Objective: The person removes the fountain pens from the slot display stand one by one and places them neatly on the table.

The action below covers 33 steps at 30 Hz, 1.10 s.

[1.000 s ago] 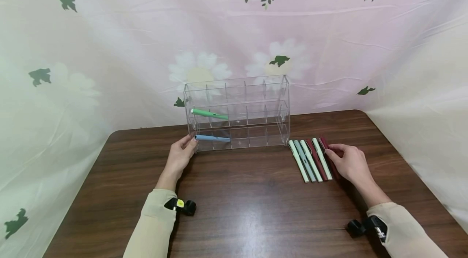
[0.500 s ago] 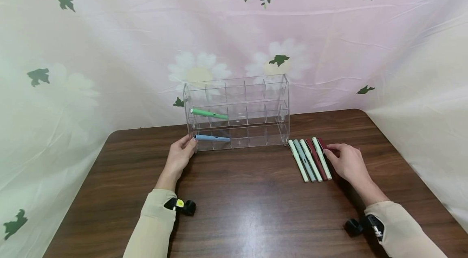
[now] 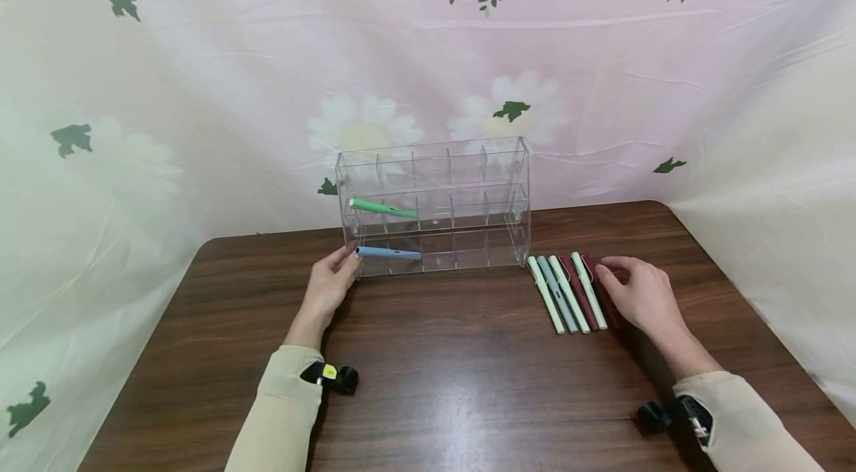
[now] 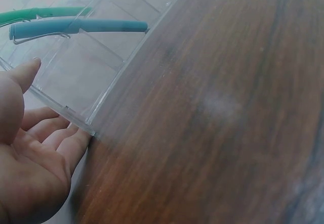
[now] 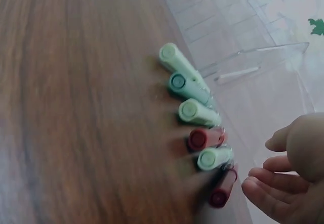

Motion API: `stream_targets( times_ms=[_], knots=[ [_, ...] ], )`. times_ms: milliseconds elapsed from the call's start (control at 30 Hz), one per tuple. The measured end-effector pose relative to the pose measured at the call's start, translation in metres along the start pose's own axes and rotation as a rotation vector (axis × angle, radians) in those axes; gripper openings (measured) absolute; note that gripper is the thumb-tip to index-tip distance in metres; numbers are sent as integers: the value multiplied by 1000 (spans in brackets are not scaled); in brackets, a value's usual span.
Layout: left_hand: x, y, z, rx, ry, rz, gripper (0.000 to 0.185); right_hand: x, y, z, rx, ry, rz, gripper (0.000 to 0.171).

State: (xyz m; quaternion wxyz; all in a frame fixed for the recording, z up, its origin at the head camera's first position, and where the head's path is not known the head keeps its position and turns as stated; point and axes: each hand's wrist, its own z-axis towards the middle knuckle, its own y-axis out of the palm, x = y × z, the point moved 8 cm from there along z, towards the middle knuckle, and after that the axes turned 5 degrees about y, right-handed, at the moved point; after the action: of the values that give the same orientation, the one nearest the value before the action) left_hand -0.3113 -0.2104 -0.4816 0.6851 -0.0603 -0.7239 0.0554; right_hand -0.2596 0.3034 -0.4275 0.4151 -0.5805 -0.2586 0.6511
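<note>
Head view: the left hand [image 3: 328, 286] rests with relaxed fingers against the lower left corner of the clear rack [image 3: 435, 206] on the worktop [image 3: 455, 375]. A blue pen [image 3: 388, 253] lies in the rack's bottom row and a green pen [image 3: 383, 208] in the middle row. The right hand [image 3: 638, 297] lies over the right end of a row of six pens [image 3: 571, 292] just right of the rack, fingers loosely bent over the outermost dark red pen [image 3: 598, 280]; whether it has pinched that pen cannot be told here.

Left wrist view: the left hand [image 4: 30, 148] is open, fingertips touching the rack's [image 4: 86, 67] bottom edge, holding nothing. The blue pen [image 4: 76, 28] lies just in front of the green pen [image 4: 40, 13].

Right wrist view: the right hand [image 5: 288, 178] hovers half open beside the dark red pen [image 5: 223, 187], fingertips near it and apparently apart. The other pens [image 5: 195, 113] lie side by side, touching.

The pen looks light, stiff and smooth, likely to roll; a pinch across the middle of the barrel should hold it best. The rack seems light and rigid, apt to slide if pushed.
</note>
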Motion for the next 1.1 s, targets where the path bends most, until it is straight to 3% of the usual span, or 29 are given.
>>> stream_targets(
  times_ms=[400, 700, 1100],
  knots=[
    [1, 0, -1, 0, 0, -3, 63, -22, -3, -2, 25, -36, 71, 35],
    [0, 0, 0, 4, -6, -11, 63, -49, -7, -1, 127, -158, 175, 26],
    [0, 1, 0, 5, -6, -19, 63, -76, -1, 4, 175, -269, 243, 24]
  ],
)
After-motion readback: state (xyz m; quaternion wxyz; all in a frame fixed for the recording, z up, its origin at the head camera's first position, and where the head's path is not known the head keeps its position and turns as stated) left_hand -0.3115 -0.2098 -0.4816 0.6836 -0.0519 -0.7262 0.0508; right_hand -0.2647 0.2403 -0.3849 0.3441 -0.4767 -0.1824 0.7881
